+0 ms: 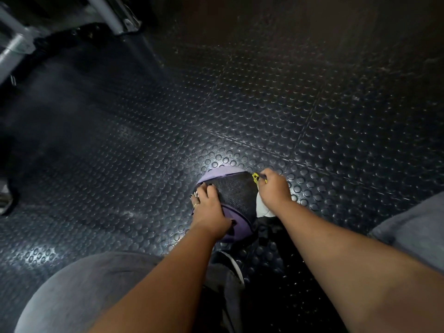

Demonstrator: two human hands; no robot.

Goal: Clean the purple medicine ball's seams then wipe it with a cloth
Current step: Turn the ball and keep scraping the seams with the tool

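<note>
- Low on the studded rubber floor (288,104), just ahead of the person's knees, sits the purple medicine ball (234,195), lit by a bright patch of light while the surroundings stay dim.
- One broad black textured panel of the ball faces up, with purple panels showing at the far edge and at the near side, the seams running between them.
- Left hand (207,207) lies flat over the ball's left side, fingers straight and slightly spread across the black panel and the seam, palm resting on the near purple panel; it presses rather than grips.
- A ring (196,205) shows on one finger of that hand, and the nails are dark.
- Right hand (275,188) is at the ball's far right edge, fingers curled round a small yellow tool (255,177), whose yellow end sticks out toward the ball's rim beside the seam there.
- What kind of tool it is cannot be told; only a short yellow part and a dark bit show past the fingers.
- White cloth (262,207) lies bunched just beside the ball's right side, below the right hand and wrist, touching or nearly touching the ball.
- Both bare forearms reach down from the bottom of the view, between a grey-trousered left knee (84,284) and right knee (413,227).
- Part of a dark shoe with a white edge (231,263) shows on the floor between the forearms, near the ball.
- Grey metal frame tubes (113,15) stand at the far upper left, well apart from the ball.
</note>
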